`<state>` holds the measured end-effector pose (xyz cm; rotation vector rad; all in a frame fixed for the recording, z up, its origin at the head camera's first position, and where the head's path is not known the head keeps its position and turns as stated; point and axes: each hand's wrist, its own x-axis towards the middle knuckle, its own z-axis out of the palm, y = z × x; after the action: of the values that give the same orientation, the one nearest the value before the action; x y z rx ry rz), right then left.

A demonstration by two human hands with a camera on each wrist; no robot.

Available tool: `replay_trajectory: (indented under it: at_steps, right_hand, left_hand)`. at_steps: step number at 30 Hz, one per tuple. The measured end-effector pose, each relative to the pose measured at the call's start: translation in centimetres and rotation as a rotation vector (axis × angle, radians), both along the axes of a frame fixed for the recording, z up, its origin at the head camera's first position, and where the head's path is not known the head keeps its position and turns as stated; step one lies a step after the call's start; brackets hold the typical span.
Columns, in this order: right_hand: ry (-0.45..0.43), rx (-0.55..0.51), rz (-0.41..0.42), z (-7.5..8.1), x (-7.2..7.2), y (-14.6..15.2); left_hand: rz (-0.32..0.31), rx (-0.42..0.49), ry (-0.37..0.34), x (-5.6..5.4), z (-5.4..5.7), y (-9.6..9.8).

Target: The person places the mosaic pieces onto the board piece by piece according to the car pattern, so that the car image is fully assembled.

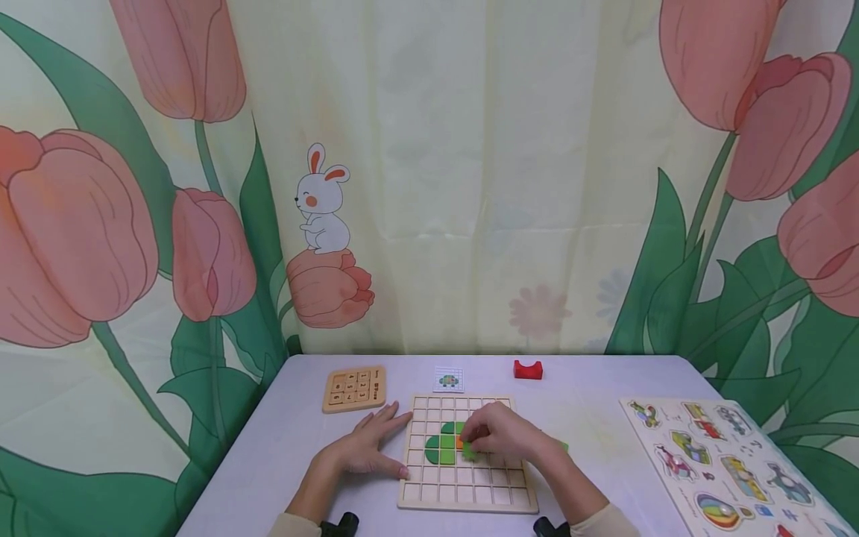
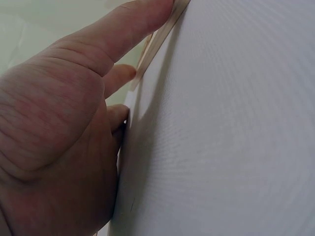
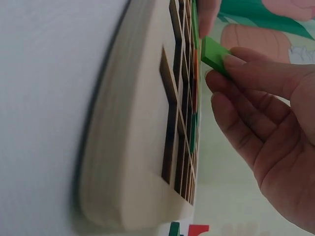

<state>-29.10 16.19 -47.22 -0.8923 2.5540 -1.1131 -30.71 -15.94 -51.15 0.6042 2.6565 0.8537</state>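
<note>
White-clothed bench (image 1: 577,395): pale wooden grid (image 1: 429,510) is part-filled; above it, flat green tile (image 3: 212,53), unplaced, is pinched by right fingers (image 3: 231,91); left fingers (image 1: 393,426) spread.

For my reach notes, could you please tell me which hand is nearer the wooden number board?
The left hand, just in front of the number board; the right hand is farther right, over the wooden grid.
</note>
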Motion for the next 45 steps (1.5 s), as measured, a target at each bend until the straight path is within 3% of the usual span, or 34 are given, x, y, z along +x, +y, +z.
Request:
replay_trajectory:
  at_steps: [34,45]
  right_hand:
    - [0.044,0.136,-0.027,-0.6,0.6,-1.1]
    - [0.047,0.108,-0.070,0.0,0.9,0.3]
  left_hand:
    - [0.000,0.019,0.008,-0.2,-0.2,-0.1]
    - [-0.004,0.019,0.005,-0.1,-0.2,-0.1]
